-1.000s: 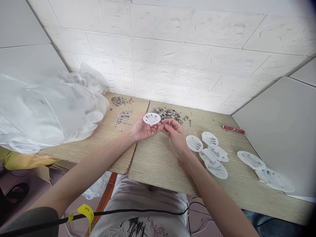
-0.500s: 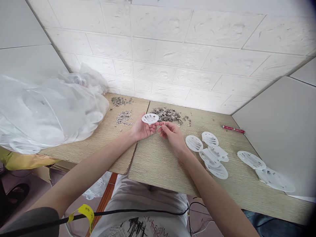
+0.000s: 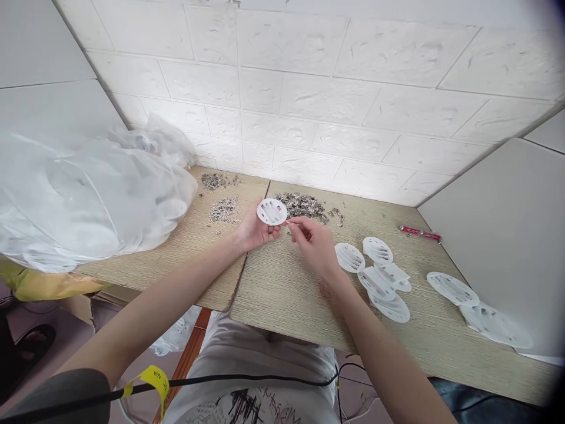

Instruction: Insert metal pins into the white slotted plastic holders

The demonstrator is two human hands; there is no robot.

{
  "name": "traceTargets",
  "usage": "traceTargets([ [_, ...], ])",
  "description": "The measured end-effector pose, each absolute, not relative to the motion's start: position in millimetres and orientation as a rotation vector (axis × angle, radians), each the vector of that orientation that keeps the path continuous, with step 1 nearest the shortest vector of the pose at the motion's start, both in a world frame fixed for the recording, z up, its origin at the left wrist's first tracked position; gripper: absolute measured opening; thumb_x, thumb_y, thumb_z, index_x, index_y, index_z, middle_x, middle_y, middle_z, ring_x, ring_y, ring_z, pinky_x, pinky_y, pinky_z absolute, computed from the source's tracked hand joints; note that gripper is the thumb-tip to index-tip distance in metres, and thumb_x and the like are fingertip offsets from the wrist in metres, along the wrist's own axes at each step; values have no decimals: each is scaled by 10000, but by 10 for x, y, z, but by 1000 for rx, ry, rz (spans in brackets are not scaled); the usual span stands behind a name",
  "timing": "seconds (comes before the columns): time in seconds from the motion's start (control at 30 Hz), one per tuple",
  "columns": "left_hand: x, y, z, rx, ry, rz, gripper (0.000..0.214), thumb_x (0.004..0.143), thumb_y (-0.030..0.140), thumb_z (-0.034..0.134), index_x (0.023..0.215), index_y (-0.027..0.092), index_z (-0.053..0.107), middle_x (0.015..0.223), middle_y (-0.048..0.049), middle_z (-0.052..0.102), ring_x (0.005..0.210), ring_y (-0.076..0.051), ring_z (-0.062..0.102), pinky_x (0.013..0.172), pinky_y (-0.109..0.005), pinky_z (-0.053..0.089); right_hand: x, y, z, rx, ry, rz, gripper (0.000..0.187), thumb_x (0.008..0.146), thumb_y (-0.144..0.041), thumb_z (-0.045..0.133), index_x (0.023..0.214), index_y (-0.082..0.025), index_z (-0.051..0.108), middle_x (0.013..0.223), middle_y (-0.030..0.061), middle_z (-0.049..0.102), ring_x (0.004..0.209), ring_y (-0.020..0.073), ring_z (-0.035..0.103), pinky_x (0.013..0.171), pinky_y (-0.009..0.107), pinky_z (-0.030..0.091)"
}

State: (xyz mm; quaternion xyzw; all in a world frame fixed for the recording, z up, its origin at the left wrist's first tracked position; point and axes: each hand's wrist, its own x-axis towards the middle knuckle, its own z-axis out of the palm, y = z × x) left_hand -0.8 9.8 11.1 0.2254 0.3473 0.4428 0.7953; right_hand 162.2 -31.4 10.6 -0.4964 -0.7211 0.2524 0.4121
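Observation:
My left hand [image 3: 256, 231] grips a round white plastic disc [image 3: 272, 212] with slots, its face turned up toward me. Just right of the disc is my right hand [image 3: 314, 238], thumb and forefinger pinched together close to the left fingertips. Whatever sits in that pinch is too small to name. Behind both hands lies a heap of small metal pieces [image 3: 304, 205]. Two smaller piles, one of tiny light metal parts [image 3: 223, 209] and one of darker metal parts [image 3: 215, 181], are on the table left of the disc.
Several slotted white discs [image 3: 378, 249] overlap on the table right of my right arm. More discs [image 3: 452, 288] lie farther right by the grey panel. A red pen-like tool [image 3: 420, 233] rests near that panel. A large plastic bag [image 3: 97, 200] fills the left side.
The disc in my left hand has tilted so its face shows more fully. My right hand has shifted slightly right, still pinched near it.

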Motion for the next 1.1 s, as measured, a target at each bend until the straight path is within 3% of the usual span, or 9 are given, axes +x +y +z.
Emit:
traceTargets([
  [0.17,47,79,44,794,765,1074,446,928,525,393,987,143,615,860,-93,668,644,-142,582,503,-223,443,1615,-317,71,-1320,-1844,572,188,870,-368,559,897,-218,668,706,15,676,577,145,542,593,280,387],
  [0.4,74,84,-4,993,754,1128,398,866,500,530,945,128,646,901,-101,685,733,-163,595,583,-252,468,1655,-282,80,-1396,-1790,545,181,845,-291,548,864,-198,702,785,37,707,593,157,553,609,306,405],
  [0.67,54,92,-60,1145,764,1122,475,756,575,646,866,114,681,841,-74,667,750,-157,574,714,-289,473,1667,-276,63,-1421,-1862,413,158,842,-226,570,858,-195,725,877,40,726,681,167,594,656,298,418],
  [0.8,34,66,-67,1299,799,1078,430,779,551,638,851,129,686,823,-44,655,774,-151,572,763,-286,459,1661,-301,81,-1518,-1928,288,167,848,-183,569,859,-197,736,855,25,715,681,155,589,626,272,375],
  [1.1,57,7,-131,1444,828,1069,377,798,538,623,830,170,701,696,-11,616,720,-153,577,712,-283,458,1641,-329,80,-1646,-2054,120,224,898,-201,518,833,-200,732,831,33,692,701,162,580,575,264,282],
])
